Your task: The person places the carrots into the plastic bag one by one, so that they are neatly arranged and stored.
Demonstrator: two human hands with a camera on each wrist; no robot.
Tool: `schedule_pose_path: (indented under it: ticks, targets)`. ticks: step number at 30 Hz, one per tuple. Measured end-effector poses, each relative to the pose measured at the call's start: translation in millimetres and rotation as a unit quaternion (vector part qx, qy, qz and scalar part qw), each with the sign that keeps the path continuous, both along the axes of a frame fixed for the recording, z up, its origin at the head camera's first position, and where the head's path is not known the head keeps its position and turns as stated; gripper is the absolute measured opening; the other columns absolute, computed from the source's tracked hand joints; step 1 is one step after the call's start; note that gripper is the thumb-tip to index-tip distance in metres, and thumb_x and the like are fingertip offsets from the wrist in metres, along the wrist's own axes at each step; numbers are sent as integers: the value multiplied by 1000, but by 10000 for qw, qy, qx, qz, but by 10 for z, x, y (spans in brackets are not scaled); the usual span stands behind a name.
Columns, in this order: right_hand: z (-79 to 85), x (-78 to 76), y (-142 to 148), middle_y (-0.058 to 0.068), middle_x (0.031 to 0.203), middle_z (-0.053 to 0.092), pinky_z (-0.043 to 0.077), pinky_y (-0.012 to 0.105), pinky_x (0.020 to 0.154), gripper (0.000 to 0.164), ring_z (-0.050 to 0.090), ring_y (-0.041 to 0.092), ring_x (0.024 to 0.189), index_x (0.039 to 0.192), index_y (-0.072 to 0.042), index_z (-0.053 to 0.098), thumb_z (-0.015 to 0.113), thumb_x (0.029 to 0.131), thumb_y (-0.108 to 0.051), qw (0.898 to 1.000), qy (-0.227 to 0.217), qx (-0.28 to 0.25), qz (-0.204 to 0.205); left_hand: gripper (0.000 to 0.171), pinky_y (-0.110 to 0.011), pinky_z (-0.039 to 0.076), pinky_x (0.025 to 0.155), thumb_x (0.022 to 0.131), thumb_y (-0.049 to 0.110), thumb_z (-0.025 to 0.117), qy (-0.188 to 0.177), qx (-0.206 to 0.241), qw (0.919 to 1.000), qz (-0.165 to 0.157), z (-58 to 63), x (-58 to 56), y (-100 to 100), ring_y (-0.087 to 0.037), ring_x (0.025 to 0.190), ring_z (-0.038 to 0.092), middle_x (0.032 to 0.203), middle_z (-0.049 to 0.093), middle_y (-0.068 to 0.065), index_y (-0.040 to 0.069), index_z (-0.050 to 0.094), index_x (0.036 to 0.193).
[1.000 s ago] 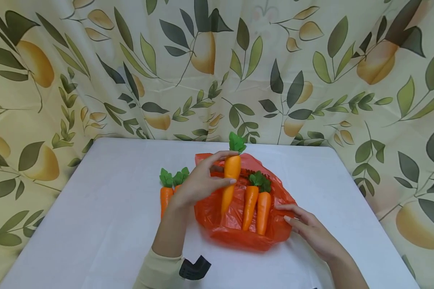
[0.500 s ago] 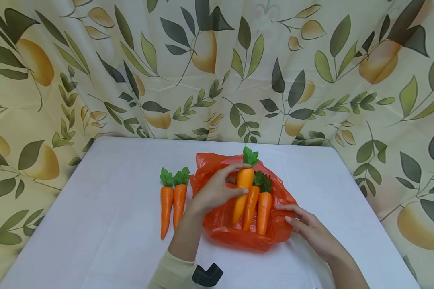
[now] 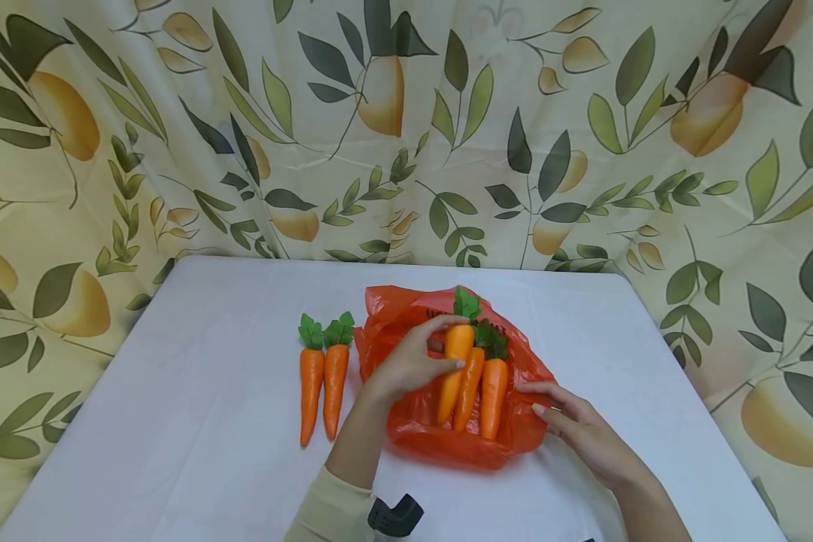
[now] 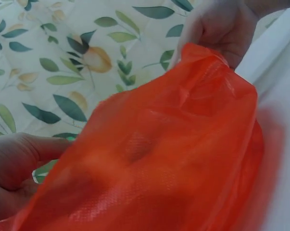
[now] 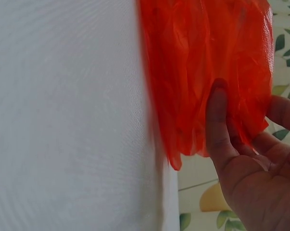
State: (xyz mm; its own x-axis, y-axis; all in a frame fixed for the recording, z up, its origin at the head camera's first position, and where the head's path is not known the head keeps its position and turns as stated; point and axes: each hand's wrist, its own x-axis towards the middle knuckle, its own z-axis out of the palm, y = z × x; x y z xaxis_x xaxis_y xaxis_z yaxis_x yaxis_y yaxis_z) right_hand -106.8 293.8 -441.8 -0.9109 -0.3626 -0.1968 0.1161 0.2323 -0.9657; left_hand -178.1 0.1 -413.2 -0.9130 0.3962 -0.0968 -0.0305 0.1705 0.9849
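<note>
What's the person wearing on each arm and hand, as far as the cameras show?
The left hand is bare, with no glove; behind it comes a pale beige-green fabric sleeve. An angular, matte black piece sits against its cuff; how it is fastened can't be told. The right hand is also ungloved, and no sleeve shows on that arm.

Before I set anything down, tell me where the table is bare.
Free: the white table left of the two loose carrots, and its right side, beyond the red bag and right grip. Crowded: inside the bag, where the left grip holds a yellower carrot beside two others.
</note>
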Motion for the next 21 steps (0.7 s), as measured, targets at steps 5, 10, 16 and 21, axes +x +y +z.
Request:
schedule_pose_path:
  ticks: [5,10,16,21]
  targets:
    - [4,6,2,23,151,44,54,33,96,41,59,14,123,146,-1,53,53,109,-19,10000,32,25,-37,56,-34,59,79,92,5,78,-82,-210,9997,71,-66,-6,31,-24,106,60,125,59,-2,28,61,141]
    - [9,9,-2,22,151,44,54,33,95,41,58,12,123,146,-2,53,54,109,-20,9999,2,97,-71,56,-35,60,79,92,4,77,-122,-382,9988,295,-106,-7,57,-25,107,59,134,51,-6,28,61,141]
    - [1,8,6,23,151,44,53,32,96,40,58,13,123,145,-1,54,53,109,-19,9999,76,75,-50,57,-36,60,80,93,2,76,-249,-370,9981,427,-156,-24,74,-26,106,60,137,49,-7,27,61,142]
    - [-2,8,9,23,150,45,54,33,96,39,58,14,123,145,-1,54,52,109,-17,9999,131,55,-30,59,-36,59,81,94,3,75,-442,-572,9955,617,-207,-35,87,-26,108,57,139,45,-9,30,60,144]
